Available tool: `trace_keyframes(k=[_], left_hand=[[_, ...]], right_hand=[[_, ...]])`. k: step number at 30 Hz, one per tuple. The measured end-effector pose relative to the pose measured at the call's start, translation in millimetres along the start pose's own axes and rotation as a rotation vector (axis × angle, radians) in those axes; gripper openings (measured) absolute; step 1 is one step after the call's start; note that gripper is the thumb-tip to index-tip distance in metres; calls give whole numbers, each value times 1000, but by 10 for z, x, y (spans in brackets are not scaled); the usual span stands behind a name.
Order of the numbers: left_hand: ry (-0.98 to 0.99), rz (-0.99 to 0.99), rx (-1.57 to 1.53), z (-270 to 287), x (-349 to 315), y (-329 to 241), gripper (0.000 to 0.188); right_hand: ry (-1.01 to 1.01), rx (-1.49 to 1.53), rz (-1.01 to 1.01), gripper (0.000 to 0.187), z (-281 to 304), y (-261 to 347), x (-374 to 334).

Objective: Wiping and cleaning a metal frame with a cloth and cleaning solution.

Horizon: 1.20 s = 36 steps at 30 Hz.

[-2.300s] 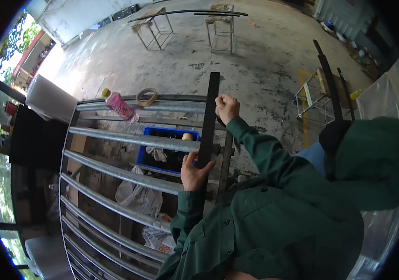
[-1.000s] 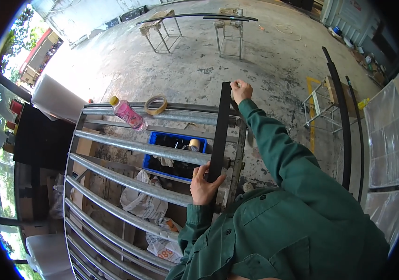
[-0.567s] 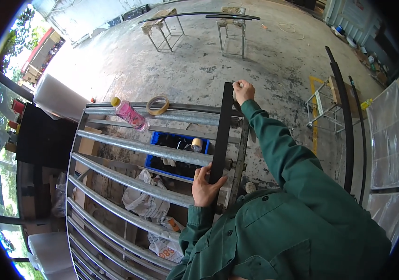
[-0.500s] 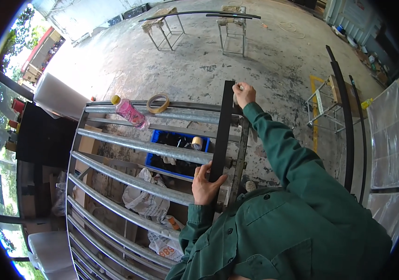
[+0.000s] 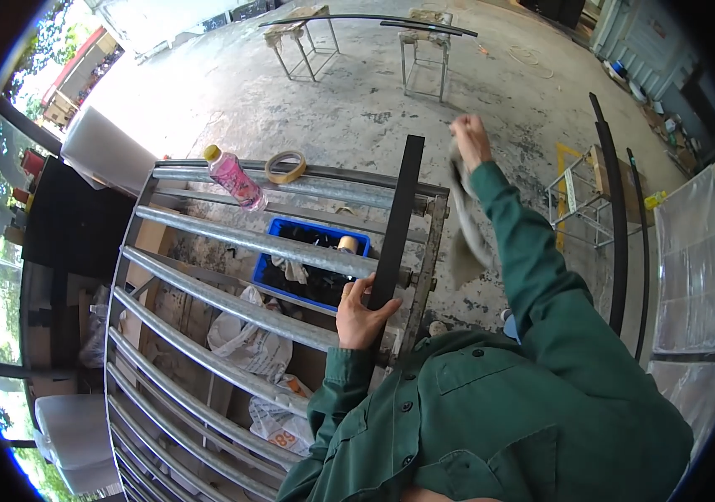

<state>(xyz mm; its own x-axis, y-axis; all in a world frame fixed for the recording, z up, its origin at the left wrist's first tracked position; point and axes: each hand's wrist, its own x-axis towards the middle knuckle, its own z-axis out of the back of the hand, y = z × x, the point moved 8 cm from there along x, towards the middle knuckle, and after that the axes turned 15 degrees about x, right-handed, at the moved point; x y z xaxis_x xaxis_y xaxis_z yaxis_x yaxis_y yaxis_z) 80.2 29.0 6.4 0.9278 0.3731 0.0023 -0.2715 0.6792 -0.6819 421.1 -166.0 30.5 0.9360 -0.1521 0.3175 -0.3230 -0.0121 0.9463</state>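
Note:
A flat black bar (image 5: pixel 400 213) lies across the galvanised pipes of a metal rack (image 5: pixel 270 247), near its right end. My left hand (image 5: pixel 362 316) is closed around the bar's near part, thumb on one side and fingers on the other. Beyond the rack's right edge, my right hand (image 5: pixel 471 142) is raised and closed, apart from the bar. From it hangs a greyish cloth (image 5: pixel 468 238), smeared by motion.
On the rack's far pipes rest a tape roll (image 5: pixel 285 167) and a bottle of pink liquid (image 5: pixel 236 178). Below the pipes are a blue crate (image 5: pixel 297 307) and white plastic bags (image 5: pixel 249 339). Long black strips (image 5: pixel 614 217) lean at the right. Trestles (image 5: pixel 422 63) stand further off.
My right hand has left the far end of the bar and moved right and slightly farther away. More of the cloth shows, swinging below it. My left hand keeps hold of the bar.

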Motion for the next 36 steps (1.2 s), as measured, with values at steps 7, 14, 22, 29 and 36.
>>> trace_keyframes(k=[7,14,22,29,36], left_hand=[[-8,-11,-1,-19,-19,5,58],[-13,8,0,49,-14,24,56],[-26,33,19,31,-20,136,56],[-12,-8,-5,-34,19,-3,55],[-24,1,-21,-21,14,61,55]], right_hand=[[266,-402,182,23,-750,-182,93],[382,-364,73,19,-711,-41,-531],[761,-166,243,13,-668,755,-2194],[225,-480,198,10,-579,-14,-628],[1153,-104,154,12,-488,888,-2732]])
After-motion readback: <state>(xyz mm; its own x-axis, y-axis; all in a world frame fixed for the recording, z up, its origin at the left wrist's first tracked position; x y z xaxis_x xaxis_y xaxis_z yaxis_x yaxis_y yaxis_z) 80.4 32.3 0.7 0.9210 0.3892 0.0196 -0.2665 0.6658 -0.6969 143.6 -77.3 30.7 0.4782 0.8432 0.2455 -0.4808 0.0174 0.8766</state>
